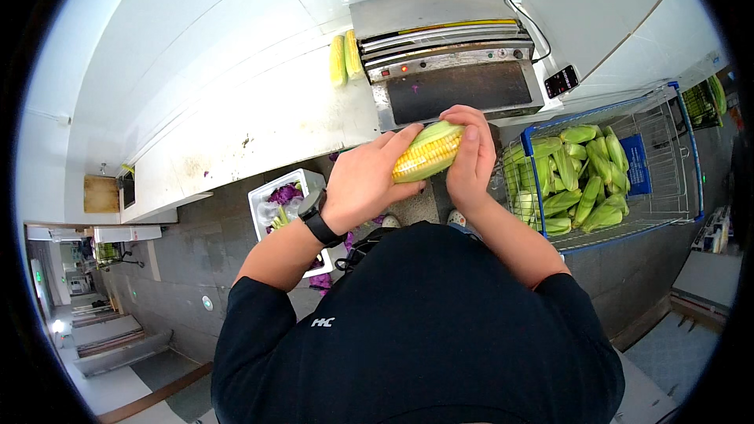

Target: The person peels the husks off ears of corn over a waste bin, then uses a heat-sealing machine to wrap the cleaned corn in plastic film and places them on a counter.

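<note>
Between my two hands is an ear of corn, its yellow and white kernels showing through a gap in the green husk. A shine over the kernels looks like clear film, though I cannot be sure. My left hand, with a black watch on the wrist, grips the ear's left end. Around the right end curl the fingers of my right hand. Just beyond them sits a film-wrapping machine with a dark flat plate and a lit red light. Two partly husked corn ears lie side by side against its left side.
At my right a wire shopping cart with blue trim holds many husked ears. A white foam box with purple leaves stands on the floor at left. The white counter runs left. A phone lies beside the machine, near a black cable.
</note>
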Action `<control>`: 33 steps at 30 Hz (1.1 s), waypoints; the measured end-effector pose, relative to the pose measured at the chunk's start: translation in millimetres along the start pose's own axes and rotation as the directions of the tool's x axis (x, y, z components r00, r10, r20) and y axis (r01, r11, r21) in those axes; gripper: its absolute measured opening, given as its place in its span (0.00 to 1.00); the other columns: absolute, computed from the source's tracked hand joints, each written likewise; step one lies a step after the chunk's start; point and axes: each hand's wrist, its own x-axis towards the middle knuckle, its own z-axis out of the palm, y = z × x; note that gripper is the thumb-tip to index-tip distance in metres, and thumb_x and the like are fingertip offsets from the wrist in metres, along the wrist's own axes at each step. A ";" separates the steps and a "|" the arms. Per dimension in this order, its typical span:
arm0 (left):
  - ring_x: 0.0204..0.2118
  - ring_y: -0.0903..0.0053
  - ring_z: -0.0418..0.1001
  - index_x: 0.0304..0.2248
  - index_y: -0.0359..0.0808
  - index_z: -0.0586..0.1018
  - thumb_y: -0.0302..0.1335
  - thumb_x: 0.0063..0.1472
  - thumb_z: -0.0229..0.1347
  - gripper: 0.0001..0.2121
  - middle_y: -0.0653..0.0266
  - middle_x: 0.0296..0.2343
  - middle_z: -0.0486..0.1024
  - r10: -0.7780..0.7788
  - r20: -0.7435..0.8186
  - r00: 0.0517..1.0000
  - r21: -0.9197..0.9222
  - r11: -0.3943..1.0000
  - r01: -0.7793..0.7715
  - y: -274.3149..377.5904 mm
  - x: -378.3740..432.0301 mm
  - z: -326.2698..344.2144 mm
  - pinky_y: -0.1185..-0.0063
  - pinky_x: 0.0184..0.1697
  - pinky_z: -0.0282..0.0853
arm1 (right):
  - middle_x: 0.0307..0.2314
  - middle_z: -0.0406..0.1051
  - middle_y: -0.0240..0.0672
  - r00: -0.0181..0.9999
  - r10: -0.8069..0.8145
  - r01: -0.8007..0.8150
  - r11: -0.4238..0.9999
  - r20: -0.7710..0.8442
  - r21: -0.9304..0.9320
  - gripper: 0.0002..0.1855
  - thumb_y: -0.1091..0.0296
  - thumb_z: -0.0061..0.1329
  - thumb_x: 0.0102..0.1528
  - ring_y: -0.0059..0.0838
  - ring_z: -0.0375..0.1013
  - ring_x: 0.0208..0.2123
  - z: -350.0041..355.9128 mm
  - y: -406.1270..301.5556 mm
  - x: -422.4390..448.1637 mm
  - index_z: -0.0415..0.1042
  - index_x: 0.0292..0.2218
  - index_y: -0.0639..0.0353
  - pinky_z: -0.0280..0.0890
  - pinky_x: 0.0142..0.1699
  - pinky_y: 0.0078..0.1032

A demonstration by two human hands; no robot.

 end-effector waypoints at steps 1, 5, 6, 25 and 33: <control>0.39 0.59 0.76 0.56 0.42 0.66 0.40 0.50 0.63 0.34 0.58 0.38 0.75 -0.002 0.001 1.000 0.003 1.000 0.002 -0.7 0.7 1.4 0.68 0.40 0.72 | 0.37 0.70 0.44 1.000 0.001 -0.001 1.000 -0.001 0.004 0.19 0.61 0.33 0.66 0.32 0.70 0.42 -6.3 2.7 2.4 0.71 0.42 0.68 0.63 0.50 0.28; 0.40 0.59 0.76 0.55 0.42 0.67 0.41 0.49 0.64 0.34 0.58 0.41 0.76 0.088 0.007 0.996 -0.012 0.996 -0.088 -5.6 4.7 13.5 0.68 0.40 0.72 | 0.45 0.67 0.44 0.979 0.203 -0.192 0.955 -0.028 0.224 0.28 0.47 0.34 0.65 0.34 0.72 0.43 -28.4 2.1 9.9 0.73 0.41 0.67 0.66 0.49 0.30; 0.40 0.59 0.76 0.55 0.42 0.67 0.42 0.49 0.64 0.34 0.58 0.42 0.76 0.124 0.040 0.991 -0.019 0.992 -0.123 -2.9 7.0 16.1 0.68 0.40 0.73 | 0.44 0.69 0.43 0.988 0.139 -0.150 0.968 0.066 0.200 0.27 0.47 0.37 0.64 0.33 0.72 0.43 -31.9 5.1 9.2 0.74 0.41 0.66 0.67 0.47 0.29; 0.47 0.73 0.70 0.51 0.33 0.63 0.40 0.68 0.48 0.20 0.59 0.45 0.68 -0.367 -0.065 0.928 -0.908 0.407 0.097 -78.8 -12.2 80.6 0.72 0.49 0.68 | 0.36 0.71 0.31 0.776 0.623 -0.600 0.685 0.094 0.414 0.10 0.67 0.47 0.62 0.18 0.68 0.38 23.4 60.3 7.2 0.70 0.43 0.62 0.64 0.45 0.19; 0.46 0.69 0.70 0.55 0.30 0.56 0.27 0.61 0.56 0.28 0.55 0.45 0.68 -0.674 0.166 0.720 -0.985 -0.151 0.087 -228.9 38.4 64.5 0.72 0.46 0.71 | 0.50 0.62 0.38 0.707 0.452 -0.444 0.882 0.544 -0.156 0.22 0.68 0.55 0.55 0.33 0.67 0.51 109.5 84.7 13.9 0.67 0.50 0.58 0.66 0.51 0.29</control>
